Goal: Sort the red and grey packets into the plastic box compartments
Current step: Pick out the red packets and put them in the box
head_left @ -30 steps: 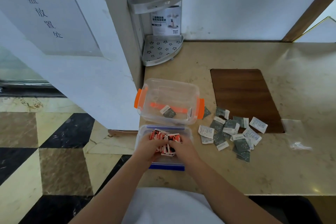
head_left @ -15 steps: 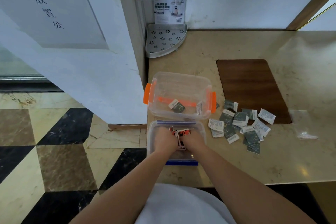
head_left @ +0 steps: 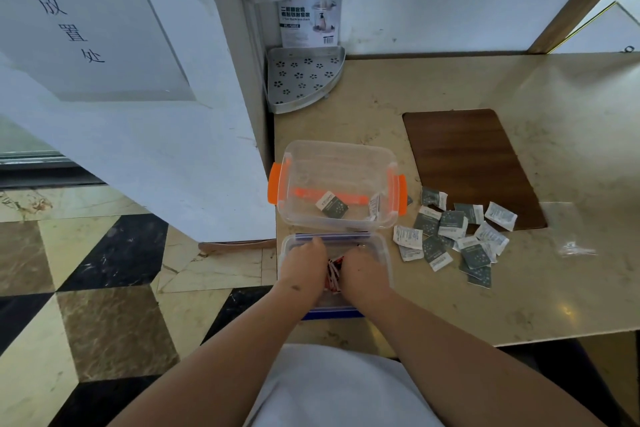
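Pressing red packets (head_left: pixel 333 271) down: left hand (head_left: pixel 304 267), right hand (head_left: pixel 363 274).

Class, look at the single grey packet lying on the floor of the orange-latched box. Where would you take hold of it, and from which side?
Probably from straight above: the orange-latched box has upright walls all round, so no side approach works. The grey packet lies flat and apart from the walls, so pinch it across its two opposite long edges, or lift its white end strip, with fingertips.

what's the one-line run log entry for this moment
left hand + right hand: in blue-edged box on red packets | orange-latched box: few grey | grey packets: mostly on counter
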